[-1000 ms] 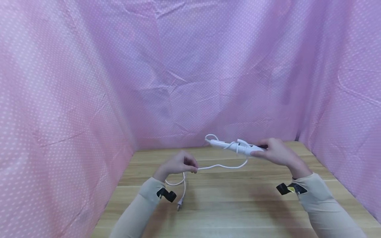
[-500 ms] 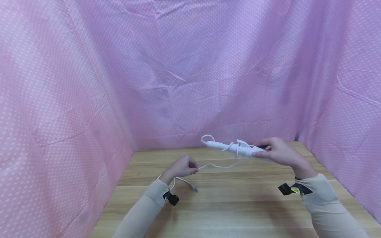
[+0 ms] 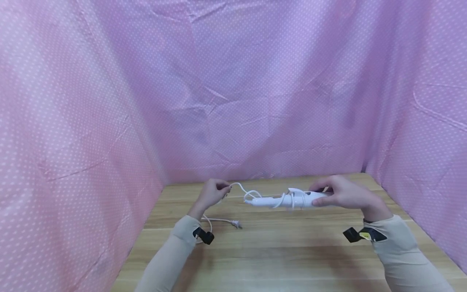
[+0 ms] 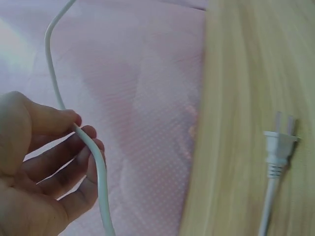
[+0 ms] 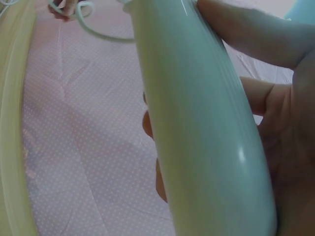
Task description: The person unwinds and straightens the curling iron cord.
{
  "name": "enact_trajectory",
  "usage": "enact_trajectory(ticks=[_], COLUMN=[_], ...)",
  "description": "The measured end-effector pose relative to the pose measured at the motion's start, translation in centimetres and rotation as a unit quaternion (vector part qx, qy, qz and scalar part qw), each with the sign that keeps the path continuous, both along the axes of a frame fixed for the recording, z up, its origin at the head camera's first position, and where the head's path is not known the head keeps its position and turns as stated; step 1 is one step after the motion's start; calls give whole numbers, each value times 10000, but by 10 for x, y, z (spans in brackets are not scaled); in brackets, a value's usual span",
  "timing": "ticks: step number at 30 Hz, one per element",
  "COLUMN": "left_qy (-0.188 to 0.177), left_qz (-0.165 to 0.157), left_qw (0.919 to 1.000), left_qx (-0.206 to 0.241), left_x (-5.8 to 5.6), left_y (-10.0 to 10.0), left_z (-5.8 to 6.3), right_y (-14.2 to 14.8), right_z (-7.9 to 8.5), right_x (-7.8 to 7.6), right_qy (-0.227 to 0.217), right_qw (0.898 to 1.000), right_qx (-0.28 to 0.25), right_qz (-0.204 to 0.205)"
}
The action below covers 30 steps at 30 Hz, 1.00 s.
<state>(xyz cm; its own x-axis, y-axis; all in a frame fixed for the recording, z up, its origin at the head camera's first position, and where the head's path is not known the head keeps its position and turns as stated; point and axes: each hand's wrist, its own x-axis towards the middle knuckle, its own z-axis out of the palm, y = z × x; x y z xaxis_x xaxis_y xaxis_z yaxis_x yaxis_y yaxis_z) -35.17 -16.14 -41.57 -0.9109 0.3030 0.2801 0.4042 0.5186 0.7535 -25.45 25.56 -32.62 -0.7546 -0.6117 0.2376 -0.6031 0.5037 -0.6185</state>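
White appliance partly beyond right wrist view

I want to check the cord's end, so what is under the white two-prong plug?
Wood-grain tabletop shows around the two-prong plug. The patch directly beneath is hidden by the plug itself; whether they touch, I cannot tell.

Beige sleeves; black wrist cameras; yellow label

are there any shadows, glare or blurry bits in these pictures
Head view: soft shadows low on the wooden table, a broad one slanting across the pink curtain; left wrist view: a pale, washed-out patch at upper left, the plug slightly soft; right wrist view: a small bright glint on the white appliance.
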Motion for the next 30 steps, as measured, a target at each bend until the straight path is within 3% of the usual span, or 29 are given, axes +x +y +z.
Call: enact_trajectory(ticks=[3, 7, 17, 24, 27, 30], left_qy=[-233, -444, -528, -241, -87, 58], left_qz=[112, 170, -97, -855, -1361, -1917], left_qw=[9960, 9815, 9428, 9076, 8903, 8803], left_qx=[853, 1855, 3291, 4104, 4344, 4339], left_x=[1, 4, 22, 38, 42, 44], left_y=[-5, -9, -12, -21, -28, -35], left_z=[9, 22, 61, 81, 83, 81], right_y=[1, 0, 2, 6, 9, 12], right_z=[-6, -12, -18, -21, -23, -25], right_x=[-2, -4, -9, -14, -17, -20], right_qy=[-20, -105, -113, -264, -316, -334], right_qw=[9996, 9988, 9985, 9978, 9958, 9908], right_qx=[48, 130, 491, 610, 744, 868], right_qz=[287, 459, 222, 14, -425, -984])
